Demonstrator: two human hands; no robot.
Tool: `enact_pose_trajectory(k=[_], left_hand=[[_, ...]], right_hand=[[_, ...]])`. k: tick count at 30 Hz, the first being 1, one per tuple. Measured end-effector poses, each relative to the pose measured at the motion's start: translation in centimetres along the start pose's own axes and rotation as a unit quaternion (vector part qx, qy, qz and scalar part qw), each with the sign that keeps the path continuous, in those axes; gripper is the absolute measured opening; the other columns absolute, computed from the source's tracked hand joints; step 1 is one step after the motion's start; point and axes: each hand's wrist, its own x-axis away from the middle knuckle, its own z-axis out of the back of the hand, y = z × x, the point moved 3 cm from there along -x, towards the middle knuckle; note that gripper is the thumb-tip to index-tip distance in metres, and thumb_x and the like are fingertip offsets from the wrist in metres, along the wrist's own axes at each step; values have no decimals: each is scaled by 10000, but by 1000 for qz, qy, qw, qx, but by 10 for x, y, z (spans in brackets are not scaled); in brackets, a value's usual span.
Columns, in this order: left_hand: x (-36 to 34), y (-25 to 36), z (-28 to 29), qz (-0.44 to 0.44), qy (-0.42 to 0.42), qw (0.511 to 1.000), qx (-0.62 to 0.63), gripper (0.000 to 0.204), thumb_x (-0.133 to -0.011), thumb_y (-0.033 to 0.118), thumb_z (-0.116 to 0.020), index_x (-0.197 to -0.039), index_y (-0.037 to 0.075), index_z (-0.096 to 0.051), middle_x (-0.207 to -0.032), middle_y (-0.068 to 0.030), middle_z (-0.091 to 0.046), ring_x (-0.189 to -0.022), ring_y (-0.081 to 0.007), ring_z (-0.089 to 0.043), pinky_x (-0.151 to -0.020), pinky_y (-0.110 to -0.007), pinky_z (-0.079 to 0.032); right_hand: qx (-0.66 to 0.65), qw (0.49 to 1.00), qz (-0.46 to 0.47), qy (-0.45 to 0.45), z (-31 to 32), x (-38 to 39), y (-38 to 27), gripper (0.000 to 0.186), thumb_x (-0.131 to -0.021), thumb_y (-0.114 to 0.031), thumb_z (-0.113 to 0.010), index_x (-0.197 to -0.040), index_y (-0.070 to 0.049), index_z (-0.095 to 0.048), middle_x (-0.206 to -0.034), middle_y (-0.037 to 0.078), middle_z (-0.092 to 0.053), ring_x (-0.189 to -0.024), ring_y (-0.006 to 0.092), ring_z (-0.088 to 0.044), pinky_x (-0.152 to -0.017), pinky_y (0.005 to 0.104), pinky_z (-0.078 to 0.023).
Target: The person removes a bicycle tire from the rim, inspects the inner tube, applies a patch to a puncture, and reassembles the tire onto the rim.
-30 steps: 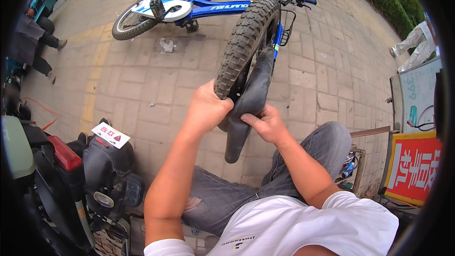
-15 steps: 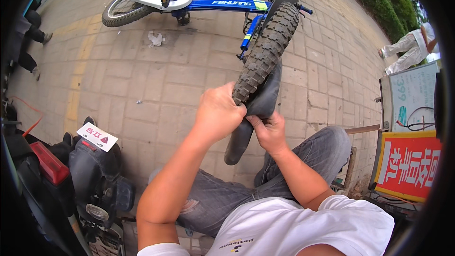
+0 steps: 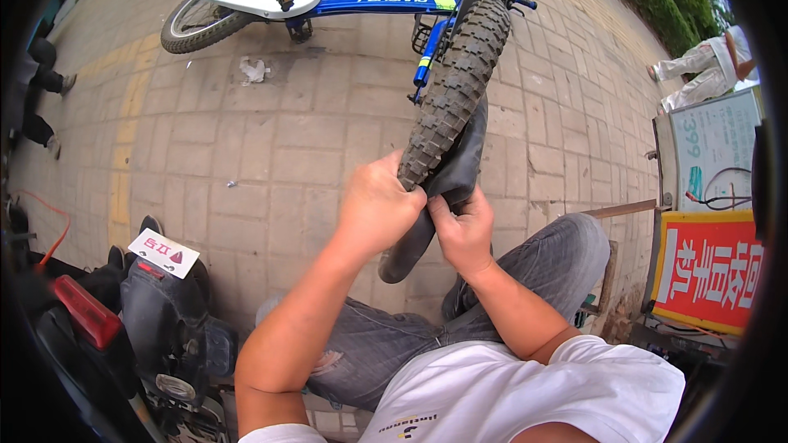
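Observation:
A blue child's bicycle (image 3: 353,5) lies on its side on the paving, its front wheel pointing at me. Along that wheel runs a knobby black tyre (image 3: 460,82). A smooth black inner tube (image 3: 408,248) bulges out beside the tyre's right side, and its lower end hangs toward my knees. My left hand (image 3: 382,201) is closed on the near edge of the tyre, its thumb side against the tube. Just right of it, my right hand (image 3: 466,230) pinches the tube between thumb and fingers. The wheel's rim is hidden at the grip.
To my left stands a dark scooter (image 3: 164,320) with a white plate, beside a red tail light (image 3: 84,310). On my right are a red and yellow sign (image 3: 706,271) and a pale board (image 3: 718,148). Other people stand at the far left, far right and behind the bicycle.
The view has shifted slightly, so the bicycle appears a little further left. Both hands keep their grips, with the right fingers moved only a little on the tube.

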Motion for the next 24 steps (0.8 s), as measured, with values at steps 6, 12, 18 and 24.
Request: enact_pose_trajectory(k=[6,12,18,24], left_hand=[[-2,3,1,14,-22,999,37,198,-753,-5,-548,-933,-40,-620,-697,-74,-629,-566,-128,-605,-499,-309,-521],[1,9,3,39,-29,998,26,216,-752,-3,-547,-953,-43,-615,-703,-69,-624,-570,-131,-606,-503,-304,-522],[5,22,12,92,-49,990,93,252,-757,-15,-535,-994,-41,-616,-746,-60,-620,-596,-132,-605,-513,-308,-528],[8,23,17,51,-44,997,36,232,-774,-10,-590,-999,-16,-645,-817,14,-628,-736,-66,-546,-655,-252,-468]], right_hand=[[263,946,162,-93,15,-29,-36,260,-750,-46,-744,-983,10,-645,-870,87,-648,-793,224,-620,-740,354,-519],[165,982,-35,-85,16,-34,-32,414,-701,-93,-790,-1058,5,-606,-980,105,-644,-863,237,-634,-797,355,-521],[52,985,-80,-141,7,-47,-36,553,-694,-88,-797,-1154,37,-517,-1044,111,-649,-959,189,-634,-863,336,-513],[-132,955,-135,-229,8,-73,-16,763,-590,-65,-863,-1259,6,-502,-1078,76,-643,-1025,191,-608,-914,343,-497]])
